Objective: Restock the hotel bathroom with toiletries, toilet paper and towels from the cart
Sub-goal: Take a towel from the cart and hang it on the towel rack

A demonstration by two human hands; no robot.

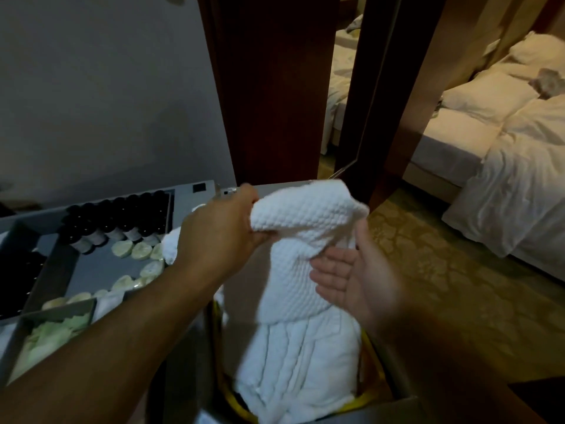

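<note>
A white waffle-textured towel (302, 240) hangs above the cart, its top corner gripped by my left hand (226, 228). My right hand (357, 276) is flat with the palm up and the fingers straight, touching the towel's right side. Below the lifted towel, several folded white towels (296, 368) stand in a yellow-rimmed bin (232, 402) in the cart.
The grey cart tray (82, 267) on the left holds a row of dark-capped toiletry bottles (119, 221), round pale soaps (134, 249) and pale green packets (52, 335). A dark wooden door frame (269, 87) stands behind. An unmade bed (504, 166) lies on the right over patterned carpet (443, 270).
</note>
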